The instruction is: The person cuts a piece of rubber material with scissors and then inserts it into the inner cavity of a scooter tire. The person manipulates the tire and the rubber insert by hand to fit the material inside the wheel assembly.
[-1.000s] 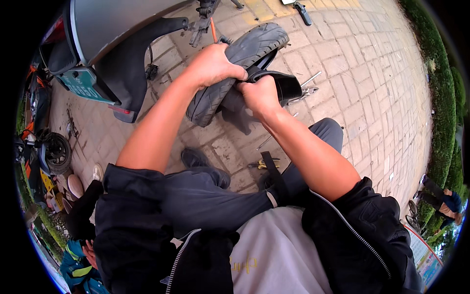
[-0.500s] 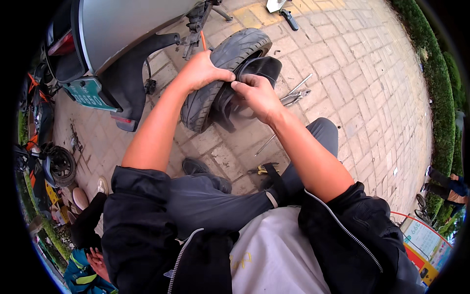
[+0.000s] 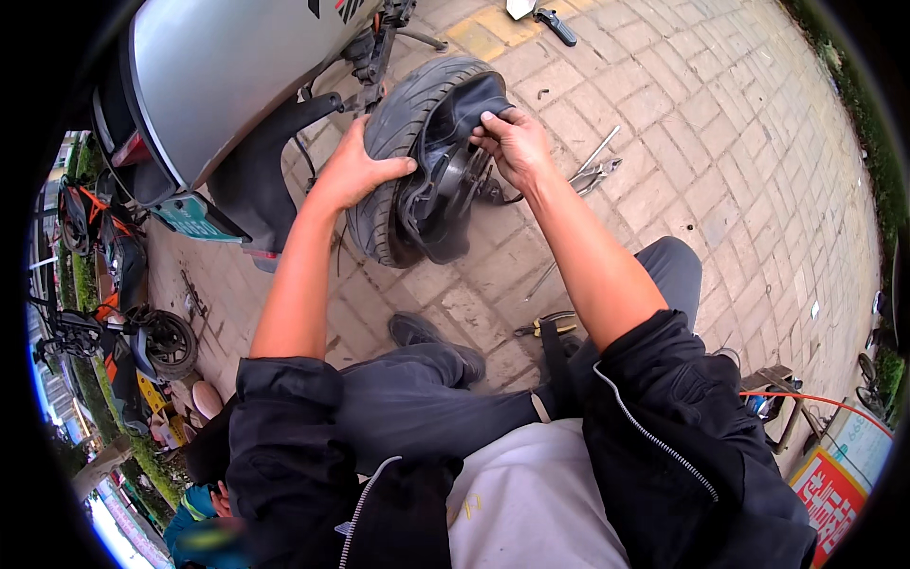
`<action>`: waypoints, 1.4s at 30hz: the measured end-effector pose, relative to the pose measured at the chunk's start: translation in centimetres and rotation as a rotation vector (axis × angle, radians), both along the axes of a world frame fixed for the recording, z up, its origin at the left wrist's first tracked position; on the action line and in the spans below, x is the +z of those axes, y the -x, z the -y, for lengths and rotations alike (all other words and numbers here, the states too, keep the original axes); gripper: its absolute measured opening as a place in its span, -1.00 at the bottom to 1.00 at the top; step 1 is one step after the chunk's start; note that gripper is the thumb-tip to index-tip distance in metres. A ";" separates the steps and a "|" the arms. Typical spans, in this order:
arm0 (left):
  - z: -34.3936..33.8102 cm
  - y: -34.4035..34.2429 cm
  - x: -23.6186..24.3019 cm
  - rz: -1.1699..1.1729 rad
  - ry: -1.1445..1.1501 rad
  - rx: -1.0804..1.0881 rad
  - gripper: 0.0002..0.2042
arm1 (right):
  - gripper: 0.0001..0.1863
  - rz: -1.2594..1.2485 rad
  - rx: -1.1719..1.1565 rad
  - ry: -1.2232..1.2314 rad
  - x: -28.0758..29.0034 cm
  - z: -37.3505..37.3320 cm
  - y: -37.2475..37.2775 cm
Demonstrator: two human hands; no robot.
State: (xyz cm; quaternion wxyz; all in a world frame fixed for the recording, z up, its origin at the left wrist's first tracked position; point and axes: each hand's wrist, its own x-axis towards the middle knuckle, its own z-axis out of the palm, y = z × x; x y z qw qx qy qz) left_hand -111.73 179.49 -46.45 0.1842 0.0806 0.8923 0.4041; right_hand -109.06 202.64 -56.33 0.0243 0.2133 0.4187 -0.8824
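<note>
A black scooter tire stands upright on its wheel in front of me. Its treaded face is turned to the left. From its open right side bulges a limp black inner tube, partly outside the tire and sagging around the hub. My left hand grips the tire's left side, the thumb laid across the tread and the fingers partly hidden. On the other side, my right hand pinches the tube's upper part between thumb and fingers.
A silver scooter body rises at upper left. Pliers and a metal rod lie right of the wheel; yellow-handled pliers lie near my foot. Orange-black scooters stand at far left, and a hedge edges the brick pavement.
My hands have moved apart: the left down and left along the tire, the right slightly up and right with the tube. More of the hub shows. The view has shifted.
</note>
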 end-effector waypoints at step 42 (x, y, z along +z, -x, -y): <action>1.5 -1.9 0.9 -0.052 0.060 0.086 0.02 | -0.05 -0.805 0.243 -1.497 -4.9 7.4 -1.2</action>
